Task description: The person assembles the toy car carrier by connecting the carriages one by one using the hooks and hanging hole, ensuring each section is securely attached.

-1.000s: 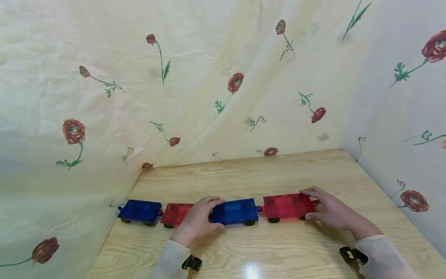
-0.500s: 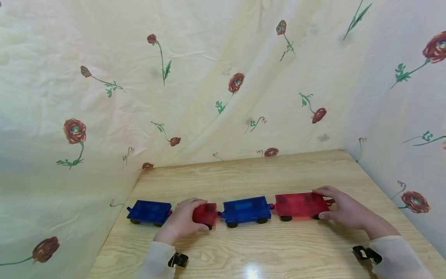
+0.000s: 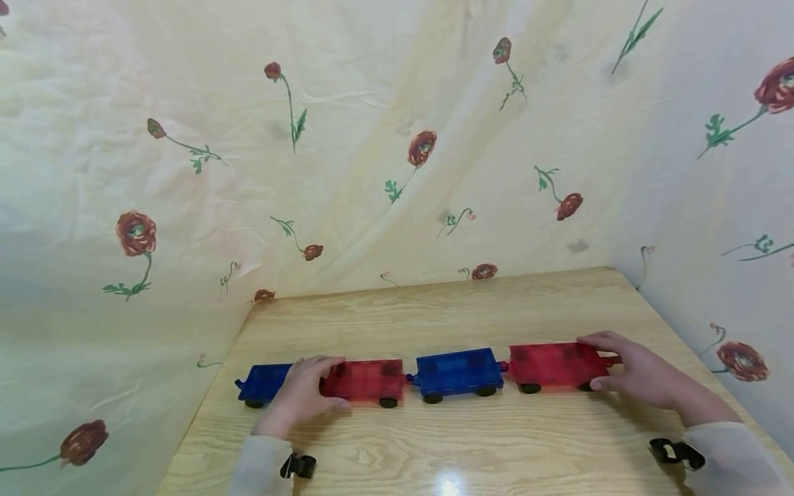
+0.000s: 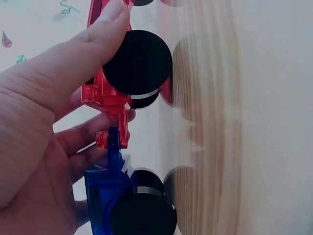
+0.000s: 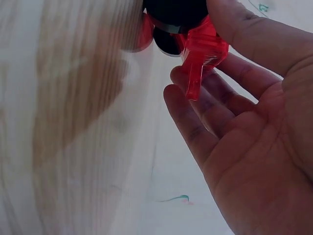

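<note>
On the table stands a toy train of red and blue translucent wheeled wagons, linked end to end. My left hand (image 3: 299,394) reaches over the link between the left blue wagon (image 3: 265,380) and the left red wagon (image 3: 371,380). In the left wrist view its thumb lies along the red wagon's end above a black wheel (image 4: 138,62), fingers on the far side. The middle blue wagon (image 3: 459,372) is untouched. My right hand (image 3: 639,377) pinches the right end of the right red wagon (image 3: 552,365); a red coupling bar (image 5: 194,81) sticks out towards the palm.
The wood-grain table (image 3: 446,303) has a flower-printed cloth (image 3: 347,172) hanging behind it and along both sides. Black clips (image 3: 298,466) sit at both wrists. The left blue wagon lies near the table's left edge.
The whole train has rolled to the right along with my right hand. My left hand has shifted left along it, from the middle blue wagon to the left red wagon's left end.
</note>
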